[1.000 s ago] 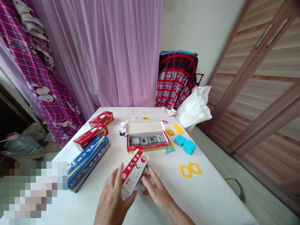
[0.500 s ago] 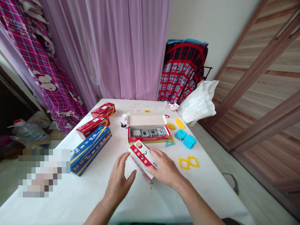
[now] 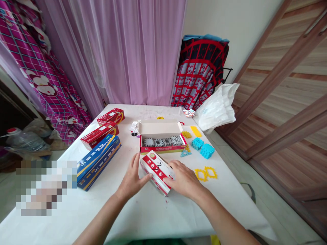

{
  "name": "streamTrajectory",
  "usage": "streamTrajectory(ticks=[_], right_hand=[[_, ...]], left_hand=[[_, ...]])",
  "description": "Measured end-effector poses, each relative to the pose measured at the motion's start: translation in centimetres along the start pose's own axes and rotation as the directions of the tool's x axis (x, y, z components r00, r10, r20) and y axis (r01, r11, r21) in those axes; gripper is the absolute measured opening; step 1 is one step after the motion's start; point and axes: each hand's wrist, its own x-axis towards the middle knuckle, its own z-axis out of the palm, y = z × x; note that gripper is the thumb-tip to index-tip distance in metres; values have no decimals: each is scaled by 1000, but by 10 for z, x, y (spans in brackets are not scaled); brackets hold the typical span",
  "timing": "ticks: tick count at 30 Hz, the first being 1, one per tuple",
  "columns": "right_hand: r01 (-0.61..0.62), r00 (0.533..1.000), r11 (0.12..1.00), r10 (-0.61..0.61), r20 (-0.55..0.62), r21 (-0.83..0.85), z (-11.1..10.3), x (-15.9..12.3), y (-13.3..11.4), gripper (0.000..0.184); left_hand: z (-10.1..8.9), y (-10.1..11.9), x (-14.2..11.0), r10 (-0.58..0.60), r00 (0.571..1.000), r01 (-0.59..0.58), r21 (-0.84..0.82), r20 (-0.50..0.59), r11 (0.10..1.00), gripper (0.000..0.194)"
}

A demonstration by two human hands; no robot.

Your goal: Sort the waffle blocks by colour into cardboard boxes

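A small red and white box lies flat on the white table in front of me. My left hand rests against its left side with the thumb on the near long edge. My right hand lies over its right end, fingers curled onto it. Just beyond stands an open red box with several grey toothed pieces inside, its white lid flap raised.
Two red boxes and a long blue box lie at the left. Cyan blocks and yellow pieces sit at the right. A white plastic bag rests at the far right corner. Pink curtains hang behind.
The small box, held up and tilted a second ago, has turned and now lies flat on the table. My left hand came back against its left side.
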Motion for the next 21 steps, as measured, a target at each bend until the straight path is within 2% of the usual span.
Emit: streamTrajectory(ticks=[1,2,5,8,10,12,15,17,18,19,21], right_hand=[[-15,1000,1000,15,5,21,-1,3,2,42],[-27,1000,999,27,8,41,-2,7,4,39],[-21,1000,994,20,9,105,-3,15,9,29],[-9,1000,972,3,26,234,2,17,15,25],[-12,999,928,-3,39,372,8,13,18,24],[-10,999,847,-14,41,531,14,8,19,26],[8,993,639,-97,69,769,21,0,17,35],[23,981,515,-177,80,857,24,-6,14,40],[41,976,494,-206,71,868,25,-9,13,41],[70,973,511,-223,53,857,27,-12,11,42],[144,973,628,-230,6,764,30,-18,8,46]], left_hand=[[9,6,-11,13,996,-7,68,-84,998,94],[19,13,-22,48,993,-36,111,-110,993,100],[51,27,-49,99,991,-83,178,-86,981,115],[68,28,-57,117,987,-96,184,-108,978,121],[64,23,-51,152,985,-134,184,-85,974,117],[49,17,-43,196,981,-191,192,-6,963,115],[24,12,-34,236,965,-255,210,114,944,113],[13,12,-32,241,959,-270,215,149,939,111],[11,13,-32,235,959,-265,217,157,939,109],[10,14,-33,223,962,-254,222,158,941,107],[10,17,-34,188,971,-219,236,148,947,104]])
